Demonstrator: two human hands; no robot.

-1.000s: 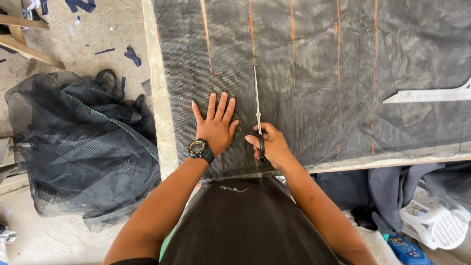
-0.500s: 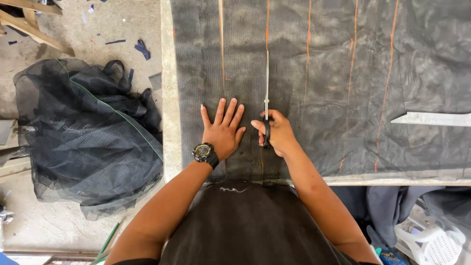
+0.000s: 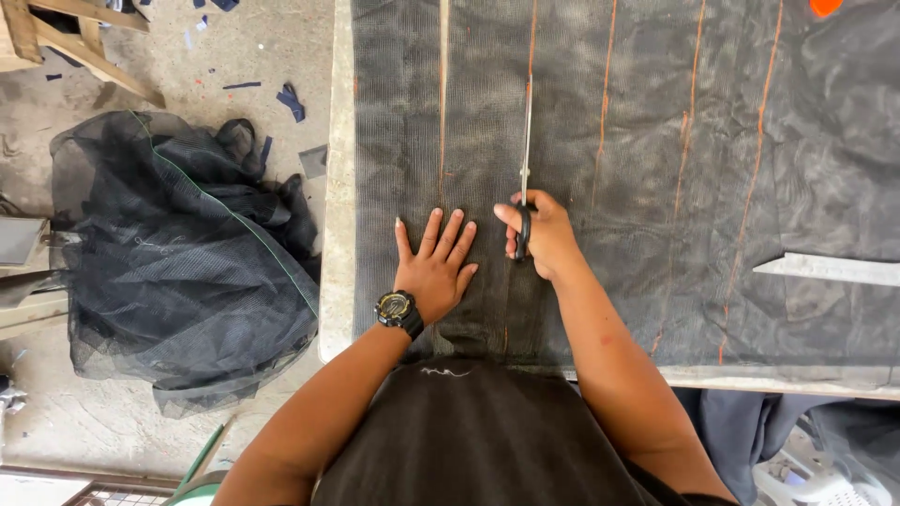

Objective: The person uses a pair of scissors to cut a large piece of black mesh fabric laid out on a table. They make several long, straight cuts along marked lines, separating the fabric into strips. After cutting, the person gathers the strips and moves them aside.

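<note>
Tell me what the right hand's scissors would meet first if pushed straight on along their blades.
Only mesh: the scissors in the right hand point up an orange line; nothing else shows ahead.

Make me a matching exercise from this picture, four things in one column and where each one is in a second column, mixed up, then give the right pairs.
Things:
1. scissors
2. wristwatch
3. heap of black netting
4. metal ruler

Places:
A. on the floor, beside the table
B. on the left hand's wrist
C. lying on the mesh at the far right
D. in the right hand, blades along an orange line

Pairs: 1-D, 2-B, 3-A, 4-C
</note>
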